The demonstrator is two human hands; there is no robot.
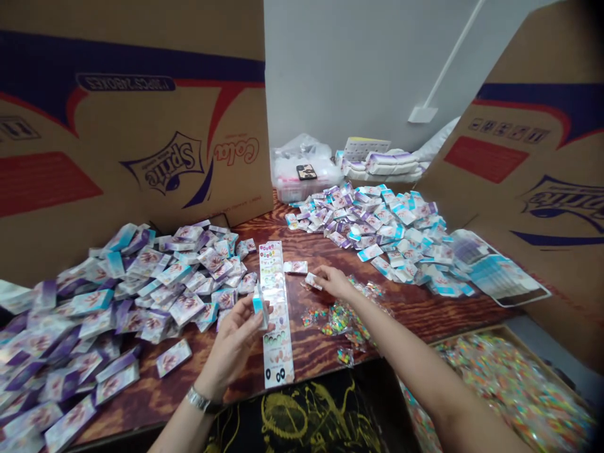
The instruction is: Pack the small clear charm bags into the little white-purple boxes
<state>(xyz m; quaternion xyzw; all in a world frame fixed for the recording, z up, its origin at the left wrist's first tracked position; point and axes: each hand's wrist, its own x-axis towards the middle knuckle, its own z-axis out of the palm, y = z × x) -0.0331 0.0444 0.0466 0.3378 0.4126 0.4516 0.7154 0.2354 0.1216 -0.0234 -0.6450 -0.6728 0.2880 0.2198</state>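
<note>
My left hand (237, 332), with a metal watch at the wrist, is closed around a small carton (258, 304) with a light-blue side, held upright. My right hand (334, 282) pinches the end of another small white carton (313, 281) just above the table. One more small carton (296, 267) lies flat beside it. Between my hands runs a long white strip (277, 352) printed with rows of small coloured pictures. Small clear packets of bright pieces (340, 318) lie below my right hand and forearm, partly hidden by it.
Piles of small cartons lie left (184, 270) and back right (377, 217). Large cardboard boxes stand left (141, 145) and right (509, 126). A tray of colourful packets (509, 384) sits lower right. A phone (306, 172) rests on a plastic tub; flat cartons (504, 277) lie right.
</note>
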